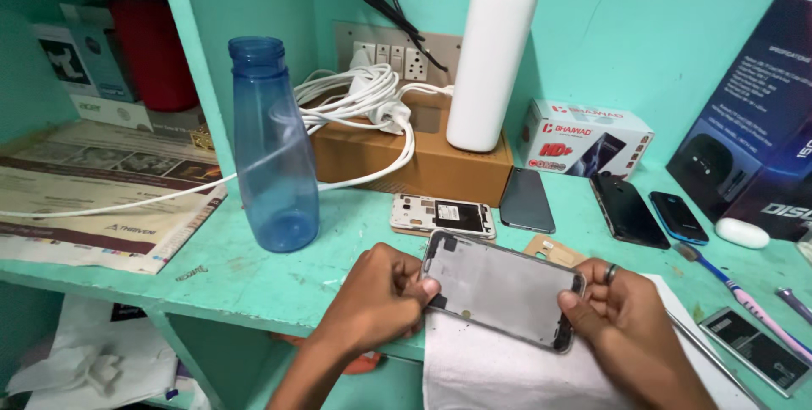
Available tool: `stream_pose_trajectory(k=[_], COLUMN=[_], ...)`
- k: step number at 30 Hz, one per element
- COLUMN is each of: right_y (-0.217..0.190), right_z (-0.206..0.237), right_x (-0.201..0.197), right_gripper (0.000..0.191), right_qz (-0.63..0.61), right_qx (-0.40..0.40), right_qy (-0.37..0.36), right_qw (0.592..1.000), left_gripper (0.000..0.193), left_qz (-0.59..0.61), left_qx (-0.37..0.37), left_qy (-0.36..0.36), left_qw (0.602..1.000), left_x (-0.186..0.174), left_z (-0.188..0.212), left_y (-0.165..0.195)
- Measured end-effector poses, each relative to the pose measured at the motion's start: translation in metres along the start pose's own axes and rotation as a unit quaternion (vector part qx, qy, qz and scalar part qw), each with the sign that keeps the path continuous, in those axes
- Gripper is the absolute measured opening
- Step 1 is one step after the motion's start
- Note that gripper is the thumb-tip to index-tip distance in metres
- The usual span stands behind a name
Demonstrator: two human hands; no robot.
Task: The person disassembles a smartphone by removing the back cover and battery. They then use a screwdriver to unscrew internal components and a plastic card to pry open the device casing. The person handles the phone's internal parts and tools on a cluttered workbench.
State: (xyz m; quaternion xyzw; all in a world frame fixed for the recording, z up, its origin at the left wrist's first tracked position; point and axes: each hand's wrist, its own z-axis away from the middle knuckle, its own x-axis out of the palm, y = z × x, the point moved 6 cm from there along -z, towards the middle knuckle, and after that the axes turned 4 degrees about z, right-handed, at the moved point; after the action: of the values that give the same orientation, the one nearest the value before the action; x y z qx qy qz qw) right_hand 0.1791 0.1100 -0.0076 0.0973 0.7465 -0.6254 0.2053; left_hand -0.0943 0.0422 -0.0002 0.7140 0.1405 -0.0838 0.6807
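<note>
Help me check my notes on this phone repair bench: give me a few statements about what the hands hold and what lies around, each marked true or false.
1. Both hands grip the phone frame, the left hand at one end and the right hand at the other. True.
2. The blue bottle lies on its side. False: it stands upright.
3. A white cloth lies under the phone frame. True.
4. The white cylinder stands on the newspaper. False: it stands on the brown box.
5. The right hand wears a ring. True.
</note>
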Motion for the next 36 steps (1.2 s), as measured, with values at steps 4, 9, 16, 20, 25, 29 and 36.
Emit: stream_pose_trajectory(k=[4, 9, 16, 20, 25, 29, 36], right_y=[0.004, 0.003, -0.008, -0.007, -0.007, 0.015, 0.022], right_z=[0.0, 0.002, 0.008, 0.01, 0.011, 0.009, 0.008], right_x=[0.008, 0.007, 0.002, 0.002, 0.012, 0.005, 0.006], right_gripper=[0.008, 0.009, 0.021, 0.036, 0.038, 0.039, 0.047], right_qz=[-0.003, 0.021, -0.001, -0.066, -0.125, -0.088, -0.132], right_qx=[0.007, 0.015, 0.002, 0.017, -0.041, 0.017, -0.055], right_qy=[0.007, 0.014, 0.038, 0.001, -0.094, -0.061, -0.128], right_qw=[1.0, 1.0, 0.999, 0.998, 0.987, 0.994, 0.981], left_gripper=[0.043, 0.038, 0.042, 0.036, 0.034, 0.034, 0.035], left_qz=[0.012, 0.025, 0.082, 0.104, 0.101, 0.106, 0.118], left_qx=[0.013, 0.015, 0.015, 0.021, 0.018, 0.022, 0.043], left_qy=[-0.033, -0.072, -0.04, -0.02, -0.011, -0.009, -0.007], left_qw=[0.999, 0.997, 0.996, 0.994, 0.995, 0.994, 0.992], left_x=[0.0, 0.001, -0.004, -0.008, -0.008, -0.008, -0.007], left_z=[0.003, 0.004, 0.001, -0.001, -0.002, -0.002, -0.003], left_y=[0.002, 0.001, -0.004, -0.008, -0.01, -0.01, -0.011])
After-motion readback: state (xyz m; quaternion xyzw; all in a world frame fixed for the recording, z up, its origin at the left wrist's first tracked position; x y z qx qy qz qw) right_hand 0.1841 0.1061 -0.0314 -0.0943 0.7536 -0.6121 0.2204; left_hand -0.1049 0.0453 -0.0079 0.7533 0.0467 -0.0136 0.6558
